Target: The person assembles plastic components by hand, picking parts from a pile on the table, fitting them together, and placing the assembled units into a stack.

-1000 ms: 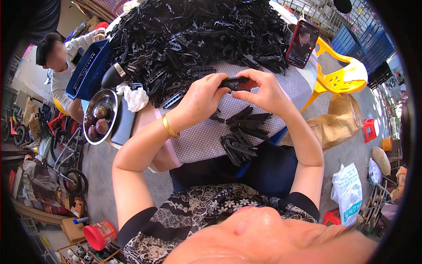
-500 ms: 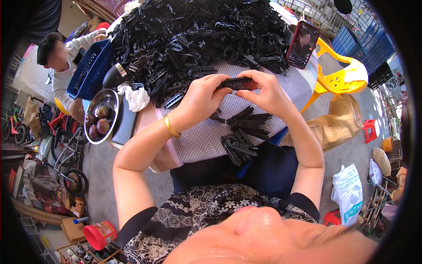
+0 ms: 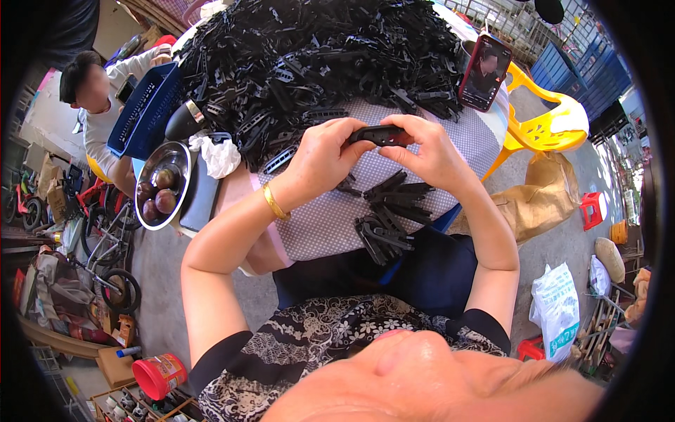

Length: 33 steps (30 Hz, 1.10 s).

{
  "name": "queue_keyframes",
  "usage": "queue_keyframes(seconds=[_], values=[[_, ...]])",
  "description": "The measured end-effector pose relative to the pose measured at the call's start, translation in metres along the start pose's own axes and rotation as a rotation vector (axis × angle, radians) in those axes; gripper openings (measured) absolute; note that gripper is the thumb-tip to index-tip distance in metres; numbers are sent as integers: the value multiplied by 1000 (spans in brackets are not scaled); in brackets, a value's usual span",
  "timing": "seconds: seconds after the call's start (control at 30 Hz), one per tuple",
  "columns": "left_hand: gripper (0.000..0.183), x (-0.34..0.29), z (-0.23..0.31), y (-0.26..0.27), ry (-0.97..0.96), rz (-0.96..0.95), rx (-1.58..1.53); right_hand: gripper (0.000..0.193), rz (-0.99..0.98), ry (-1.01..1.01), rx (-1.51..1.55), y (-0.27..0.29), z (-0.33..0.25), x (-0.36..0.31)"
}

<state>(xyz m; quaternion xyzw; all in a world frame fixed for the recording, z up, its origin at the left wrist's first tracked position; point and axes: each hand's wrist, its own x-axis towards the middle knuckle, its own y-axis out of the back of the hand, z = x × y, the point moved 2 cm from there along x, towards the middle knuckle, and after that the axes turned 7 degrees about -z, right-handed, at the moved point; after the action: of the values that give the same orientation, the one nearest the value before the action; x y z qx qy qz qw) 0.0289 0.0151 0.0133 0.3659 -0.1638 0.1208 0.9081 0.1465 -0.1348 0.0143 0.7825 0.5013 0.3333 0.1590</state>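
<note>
Between my two hands, over the patterned tablecloth (image 3: 316,218), is a slim black plastic part (image 3: 378,135). My left hand (image 3: 329,151) pinches its left end between thumb and fingers. At the other end my right hand (image 3: 430,153) grips it the same way, its fingertips covering that end. A small stack of similar black plastic parts (image 3: 387,225) lies fanned out on the cloth near my lap. Beyond my hands a large heap of black plastic parts (image 3: 316,56) covers the far side of the table. What kind of part these are I cannot tell.
At the left are a metal bowl (image 3: 143,216) of round dark fruit, crumpled white tissue (image 3: 219,159) and a blue basket (image 3: 144,112). A phone (image 3: 485,72) stands upright at the right, near a yellow chair (image 3: 548,130). Another person (image 3: 105,133) sits at far left holding a phone.
The black part has turned slightly in my fingers, and my right hand has shifted a little to the right and down. Both hands keep hold of it.
</note>
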Motion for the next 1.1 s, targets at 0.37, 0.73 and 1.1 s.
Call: queue_keyframes(seconds=[0.37, 0.73, 1.1], values=[[21, 0, 6, 2, -87, 38, 2, 27, 68, 82, -56, 3, -2, 0], [25, 1, -4, -6, 118, -205, -172, 31, -106, -135, 462, 27, 28, 4], [77, -6, 16, 1, -280, -540, 37, 34, 137, -273, -603, 23, 68, 5]])
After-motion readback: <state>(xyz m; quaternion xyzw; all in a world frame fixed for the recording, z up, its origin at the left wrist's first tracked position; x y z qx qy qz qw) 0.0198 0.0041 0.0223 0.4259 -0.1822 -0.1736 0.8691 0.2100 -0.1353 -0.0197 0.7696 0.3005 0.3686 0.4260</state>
